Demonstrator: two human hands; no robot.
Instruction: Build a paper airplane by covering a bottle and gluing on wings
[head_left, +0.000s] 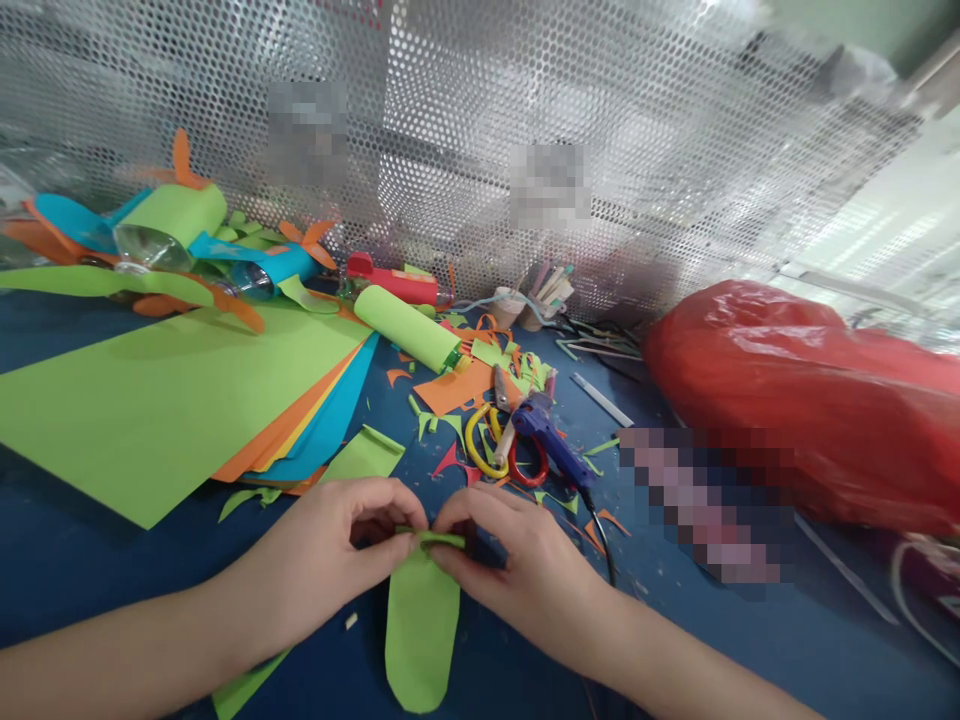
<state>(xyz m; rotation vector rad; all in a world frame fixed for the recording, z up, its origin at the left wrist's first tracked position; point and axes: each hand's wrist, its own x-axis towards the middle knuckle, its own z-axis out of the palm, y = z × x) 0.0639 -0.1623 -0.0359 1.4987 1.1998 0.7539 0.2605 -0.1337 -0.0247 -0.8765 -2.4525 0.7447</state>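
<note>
Between my two hands is a long green paper piece [422, 640] with a rounded lower end and a narrow rolled or folded top edge. My left hand [360, 535] pinches that top edge on its left side. Close by, my right hand [502, 545] pinches the same edge on its right side, thumb and fingers pressed together. Another green paper strip [364, 455] lies just beyond my left hand, and part of a green sheet [247, 688] shows under my left forearm.
Fanned coloured paper sheets [187, 390] lie at left, below paper-wrapped bottles with propellers [172, 220]. A green-wrapped bottle [409, 325], scissors [487, 440], a blue glue gun [551, 440] with its cord and paper scraps lie ahead. A red plastic bag [795, 400] sits right, before a perforated metal panel [465, 130].
</note>
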